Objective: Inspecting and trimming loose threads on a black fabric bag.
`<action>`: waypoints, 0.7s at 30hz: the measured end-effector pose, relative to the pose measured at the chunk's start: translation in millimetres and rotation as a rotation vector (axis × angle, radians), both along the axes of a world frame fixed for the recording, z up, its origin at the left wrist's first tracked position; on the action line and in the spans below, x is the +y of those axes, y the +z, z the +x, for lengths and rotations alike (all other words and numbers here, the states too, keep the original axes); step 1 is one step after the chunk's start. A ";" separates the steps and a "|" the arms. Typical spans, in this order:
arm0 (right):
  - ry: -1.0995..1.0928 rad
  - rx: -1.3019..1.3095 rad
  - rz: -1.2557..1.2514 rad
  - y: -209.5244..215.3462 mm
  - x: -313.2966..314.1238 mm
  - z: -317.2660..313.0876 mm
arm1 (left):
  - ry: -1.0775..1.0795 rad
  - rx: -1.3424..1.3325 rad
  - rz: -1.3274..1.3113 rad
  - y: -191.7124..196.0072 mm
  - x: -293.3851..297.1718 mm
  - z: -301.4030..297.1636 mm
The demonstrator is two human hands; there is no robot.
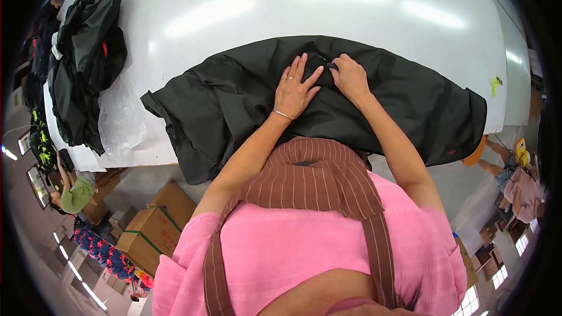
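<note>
A wide black garment (222, 96) of smooth, creased cloth lies spread across the near side of the white table, its front edge hanging over. My left hand (295, 92) rests flat on the middle of it, fingers apart, with a ring and a bracelet on. Just to its right, my right hand (350, 79) is closed, thumb and fingers pinched together at the cloth. A small dark piece (332, 65) pokes out at its fingertips; its kind is too small to tell. The fingers' undersides are hidden.
Another black garment (88, 70) is heaped at the table's left edge, beside a clear plastic bag (121, 120). A small yellow-green scrap (496, 86) lies at the right of the white table (363, 14). Cardboard boxes (149, 231) and other people stand around.
</note>
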State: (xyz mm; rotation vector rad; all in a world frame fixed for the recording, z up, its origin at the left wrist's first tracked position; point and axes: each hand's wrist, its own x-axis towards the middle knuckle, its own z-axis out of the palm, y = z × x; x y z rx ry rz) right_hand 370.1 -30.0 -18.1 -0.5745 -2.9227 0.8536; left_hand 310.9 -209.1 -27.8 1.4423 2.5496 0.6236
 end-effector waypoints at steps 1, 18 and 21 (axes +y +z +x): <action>-0.002 -0.006 0.004 -1.2 0.6 -0.7 | -0.033 -0.020 0.001 -2.3 -1.0 0.0; -0.177 0.142 -0.621 39.5 25.6 -14.2 | 0.090 -0.053 0.092 12.7 -22.3 2.8; 0.130 0.211 -0.280 23.2 -16.0 -37.5 | 0.109 -0.056 0.012 13.4 -25.0 7.4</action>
